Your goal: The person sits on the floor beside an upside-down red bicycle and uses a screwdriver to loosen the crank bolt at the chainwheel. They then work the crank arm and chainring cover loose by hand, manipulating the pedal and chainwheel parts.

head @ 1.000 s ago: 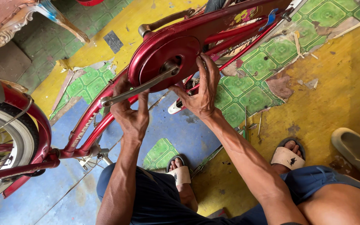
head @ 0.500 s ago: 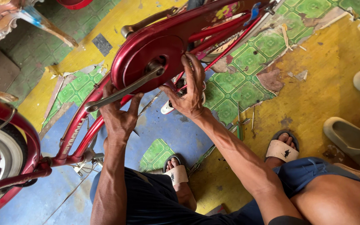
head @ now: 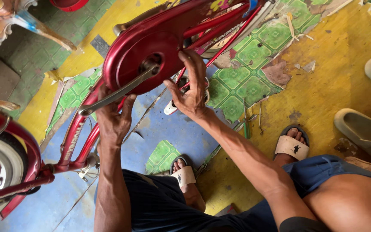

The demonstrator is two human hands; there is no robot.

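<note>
The person is crouching beside a red bicycle, working at its round chain cover; the cover is sitting in place with the crank arm across it. The left hand is gripping the frame tube below the cover, the right hand pressing spread fingers against its edge; fastening looks unfinished

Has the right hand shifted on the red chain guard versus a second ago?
No. The right hand stays at the chain guard's lower right edge, fingers on the rim; only the camera view shifted.
</note>
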